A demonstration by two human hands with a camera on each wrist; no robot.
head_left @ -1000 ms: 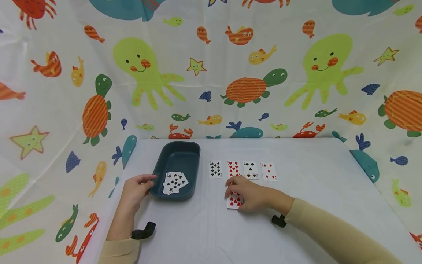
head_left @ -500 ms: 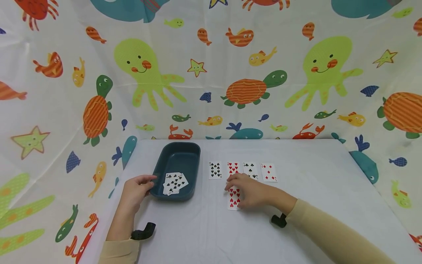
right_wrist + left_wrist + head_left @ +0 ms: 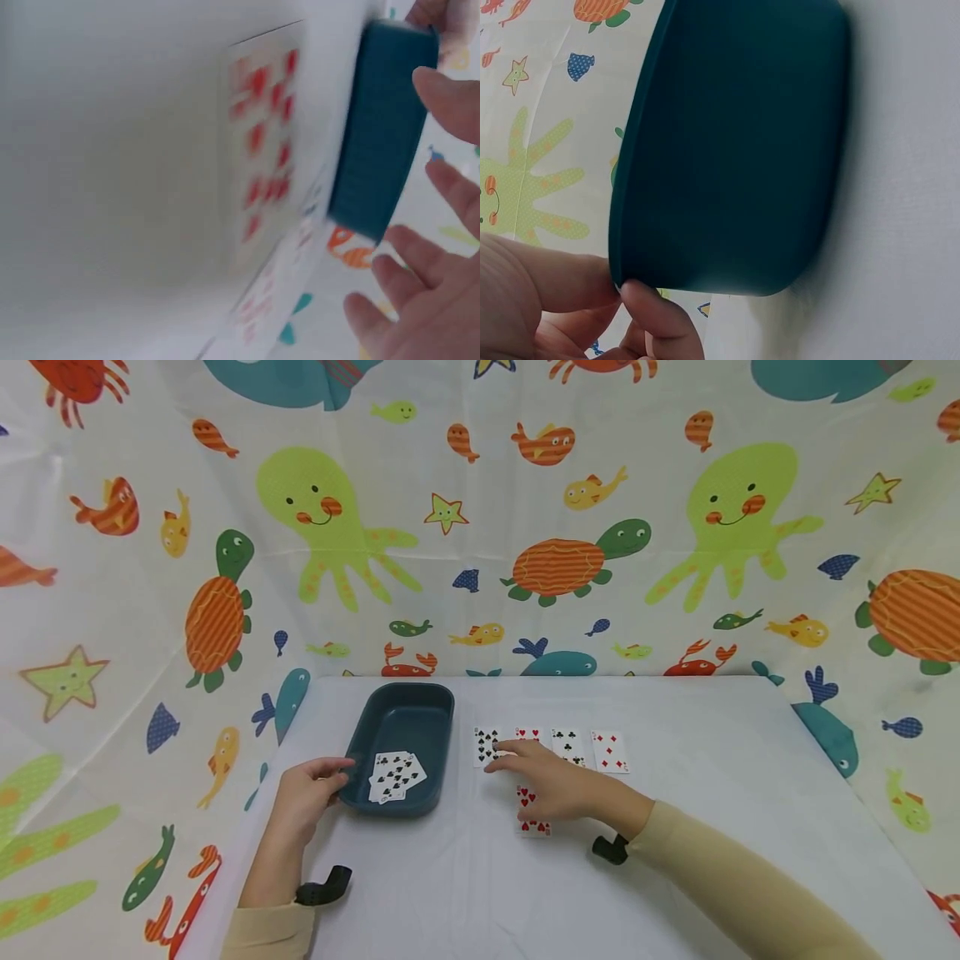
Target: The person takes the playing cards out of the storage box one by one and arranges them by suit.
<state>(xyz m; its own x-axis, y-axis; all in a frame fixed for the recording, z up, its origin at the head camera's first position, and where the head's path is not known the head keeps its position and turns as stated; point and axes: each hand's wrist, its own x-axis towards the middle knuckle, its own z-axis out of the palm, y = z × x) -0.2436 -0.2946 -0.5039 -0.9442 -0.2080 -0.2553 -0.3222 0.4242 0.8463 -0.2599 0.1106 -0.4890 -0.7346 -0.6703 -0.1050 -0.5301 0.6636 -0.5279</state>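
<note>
My left hand (image 3: 306,792) pinches the near left rim of a dark teal tub (image 3: 411,727) between thumb and finger, as the left wrist view shows. Several playing cards (image 3: 396,775), black suits face up, lie overlapping in its near end. My right hand (image 3: 558,787) reaches over the table with fingers spread, holding nothing. Partly under it in the head view is a hearts card (image 3: 534,828). Beyond it runs a row: a spades card (image 3: 484,747), another hearts card (image 3: 528,733), a clubs card (image 3: 568,746) and a diamonds card (image 3: 610,752).
A white cloth covers the table (image 3: 712,760). Behind and to the left hangs a curtain (image 3: 480,502) printed with sea animals. Each wrist carries a black camera mount, the left one (image 3: 324,887) beside the tan sleeve.
My right hand has shifted left and slightly up from the nearer hearts card, its fingers now spread toward the spades card. My left hand stays at the tub's rim.
</note>
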